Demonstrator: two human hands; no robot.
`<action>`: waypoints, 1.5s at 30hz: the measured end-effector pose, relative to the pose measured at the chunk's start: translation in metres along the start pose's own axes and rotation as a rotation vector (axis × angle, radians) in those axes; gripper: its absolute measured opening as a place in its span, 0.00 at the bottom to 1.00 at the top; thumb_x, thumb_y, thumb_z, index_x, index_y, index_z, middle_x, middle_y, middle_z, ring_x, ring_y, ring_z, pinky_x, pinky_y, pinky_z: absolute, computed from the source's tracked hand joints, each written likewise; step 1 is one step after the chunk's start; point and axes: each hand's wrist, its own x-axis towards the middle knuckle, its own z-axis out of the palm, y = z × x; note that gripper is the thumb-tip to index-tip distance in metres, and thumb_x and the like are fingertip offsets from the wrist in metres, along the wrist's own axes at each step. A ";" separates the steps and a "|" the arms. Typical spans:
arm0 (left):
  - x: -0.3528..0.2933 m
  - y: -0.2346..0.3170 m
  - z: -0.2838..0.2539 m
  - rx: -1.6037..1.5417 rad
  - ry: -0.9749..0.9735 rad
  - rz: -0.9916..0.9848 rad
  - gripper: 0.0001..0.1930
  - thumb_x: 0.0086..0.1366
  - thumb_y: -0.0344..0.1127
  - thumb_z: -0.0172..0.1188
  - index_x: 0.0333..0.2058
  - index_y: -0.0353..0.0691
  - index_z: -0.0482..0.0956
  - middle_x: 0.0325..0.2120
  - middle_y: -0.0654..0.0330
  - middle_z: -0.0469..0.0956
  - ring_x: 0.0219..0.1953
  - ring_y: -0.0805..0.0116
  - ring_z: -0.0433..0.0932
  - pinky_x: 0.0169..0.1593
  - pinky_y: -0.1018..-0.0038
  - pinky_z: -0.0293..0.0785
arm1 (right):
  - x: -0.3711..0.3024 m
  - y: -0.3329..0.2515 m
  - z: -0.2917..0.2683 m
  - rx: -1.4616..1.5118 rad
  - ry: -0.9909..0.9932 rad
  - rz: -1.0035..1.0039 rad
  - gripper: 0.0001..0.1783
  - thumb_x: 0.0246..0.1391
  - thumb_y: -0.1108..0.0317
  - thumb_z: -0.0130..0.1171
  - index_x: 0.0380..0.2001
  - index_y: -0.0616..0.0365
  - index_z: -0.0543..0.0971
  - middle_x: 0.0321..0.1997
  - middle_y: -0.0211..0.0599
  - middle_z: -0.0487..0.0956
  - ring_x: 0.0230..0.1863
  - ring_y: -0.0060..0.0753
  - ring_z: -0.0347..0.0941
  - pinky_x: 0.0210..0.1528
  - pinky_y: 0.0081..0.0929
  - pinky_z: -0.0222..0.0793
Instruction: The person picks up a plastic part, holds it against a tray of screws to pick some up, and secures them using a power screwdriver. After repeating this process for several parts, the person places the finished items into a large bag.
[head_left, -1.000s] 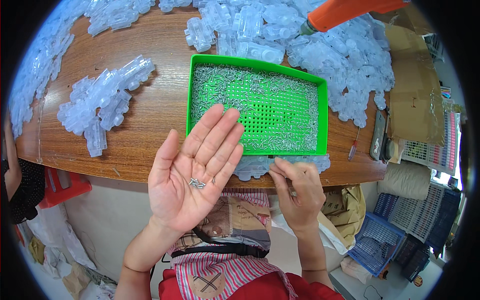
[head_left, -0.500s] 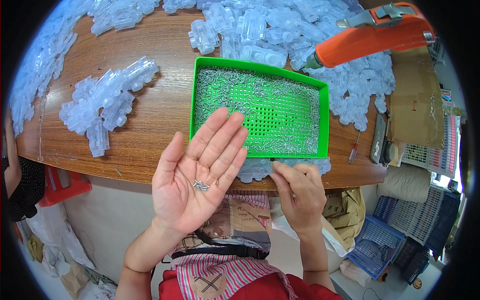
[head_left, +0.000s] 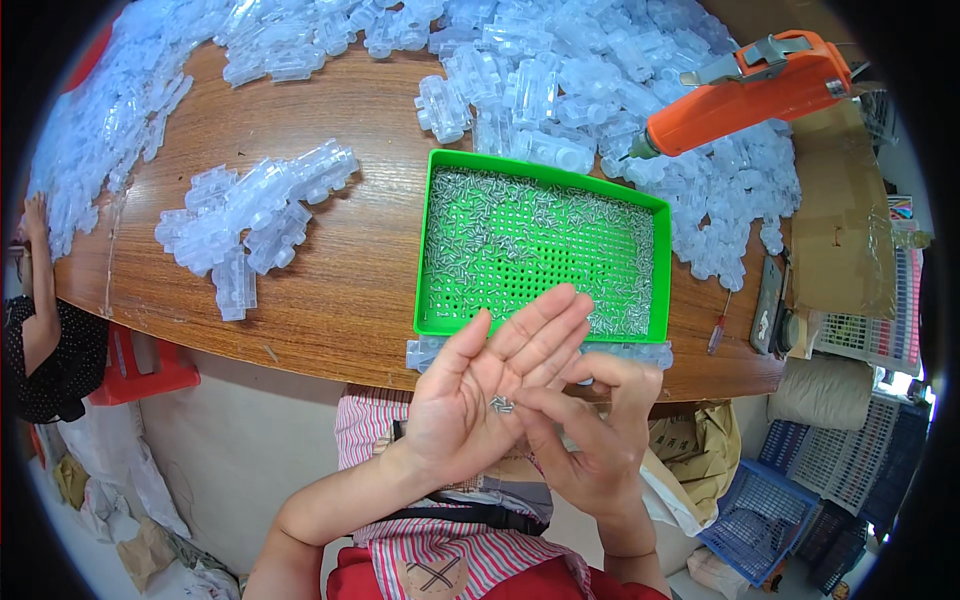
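Observation:
My left hand [head_left: 465,400] is palm up with its fingers stretched out. Several small silver screws [head_left: 501,405] lie in its palm. My right hand [head_left: 595,435] reaches over that palm from the right, thumb and forefinger drawn together beside the screws; whatever sits between these fingertips is too small to make out. Just beyond both hands stands a green perforated tray [head_left: 541,338], strewn with many more such screws. Clear plastic parts [head_left: 652,354] lie along the table edge in front of the tray, partly hidden by my hands.
An orange electric screwdriver [head_left: 745,100] hangs at the upper right, above a heap of clear plastic parts [head_left: 540,85]. A smaller pile [head_left: 245,215] lies left on the wooden table [head_left: 330,290]. A hand screwdriver [head_left: 717,333] rests at right. Another person's arm [head_left: 40,270] shows far left.
My right hand has come from the plastic parts at the tray's front edge to my left palm. My left hand has moved right, off the tray's left side. The whole view has shifted slightly.

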 end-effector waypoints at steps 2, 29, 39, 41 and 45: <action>0.001 0.000 0.000 -0.003 -0.010 0.000 0.32 0.71 0.52 0.32 0.65 0.36 0.47 0.67 0.50 0.46 0.69 0.58 0.43 0.70 0.63 0.37 | 0.000 -0.002 0.001 -0.047 0.009 -0.009 0.13 0.40 0.70 0.67 0.34 0.48 0.81 0.41 0.30 0.69 0.42 0.33 0.63 0.41 0.30 0.58; -0.015 0.042 0.014 -0.031 -0.044 0.236 0.28 0.73 0.47 0.26 0.67 0.41 0.41 0.68 0.56 0.38 0.70 0.59 0.34 0.71 0.63 0.29 | -0.024 0.035 0.005 0.590 0.172 0.342 0.06 0.49 0.81 0.60 0.33 0.63 0.79 0.33 0.38 0.79 0.33 0.27 0.73 0.35 0.21 0.68; -0.024 0.047 0.011 -0.016 -0.046 0.234 0.28 0.73 0.47 0.26 0.67 0.42 0.40 0.68 0.56 0.37 0.70 0.60 0.32 0.71 0.64 0.27 | -0.036 0.042 0.051 -0.024 0.353 -0.028 0.19 0.37 0.79 0.70 0.38 0.57 0.79 0.31 0.31 0.78 0.33 0.29 0.70 0.31 0.24 0.61; -0.023 0.048 0.009 -0.028 -0.046 0.237 0.28 0.73 0.47 0.26 0.67 0.42 0.40 0.68 0.56 0.37 0.70 0.59 0.32 0.71 0.63 0.27 | -0.035 0.043 0.050 -0.065 0.333 -0.102 0.20 0.37 0.79 0.70 0.39 0.58 0.79 0.31 0.32 0.78 0.34 0.29 0.69 0.31 0.24 0.61; -0.025 0.048 0.010 -0.023 -0.036 0.243 0.29 0.73 0.48 0.26 0.67 0.41 0.40 0.68 0.56 0.38 0.70 0.58 0.33 0.71 0.62 0.29 | -0.042 0.046 0.042 -0.077 0.255 -0.114 0.24 0.38 0.79 0.70 0.43 0.60 0.76 0.33 0.36 0.79 0.35 0.30 0.68 0.32 0.24 0.61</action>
